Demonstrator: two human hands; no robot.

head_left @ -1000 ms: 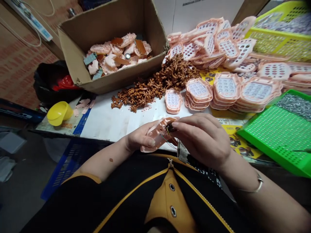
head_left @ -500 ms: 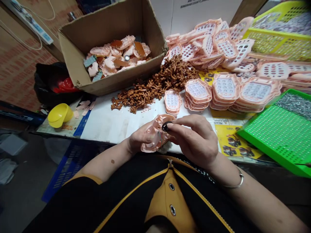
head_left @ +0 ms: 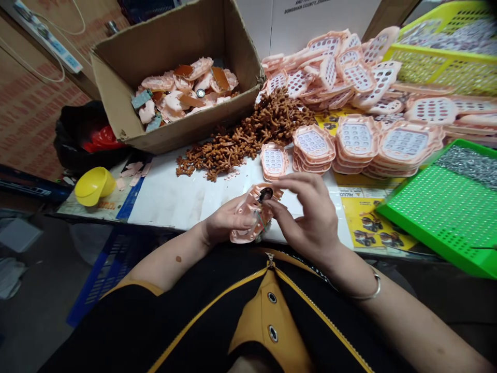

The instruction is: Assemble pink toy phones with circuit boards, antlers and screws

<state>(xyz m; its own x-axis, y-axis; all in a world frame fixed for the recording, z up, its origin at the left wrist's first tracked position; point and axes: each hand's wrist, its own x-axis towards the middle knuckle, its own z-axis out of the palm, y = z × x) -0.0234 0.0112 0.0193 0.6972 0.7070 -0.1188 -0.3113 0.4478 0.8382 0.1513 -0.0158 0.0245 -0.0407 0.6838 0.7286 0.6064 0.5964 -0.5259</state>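
Observation:
My left hand grips a pink plastic shell with its hollow inner side facing up, just over the front edge of the table. A small black disc, perhaps a speaker, sits in the upper part of the shell. Thin coloured wires show below it. My right hand has its thumb at the disc's lower edge and its index finger by the shell's top rim, the disc between them. The other right fingers are partly hidden. Behind the shell lies a pink cover with a keypad grid.
Several stacks of pink covers stand behind my right hand, before a loose heap of covers. Brown plastic pieces lie by a cardboard box of parts. A green tray with metal bits, a yellow basket and a yellow bowl flank them.
The black disc has gone from a raised, tilted pose in my right fingertips to lying inside the shell. My right index finger has lifted away from the thumb toward the shell's rim.

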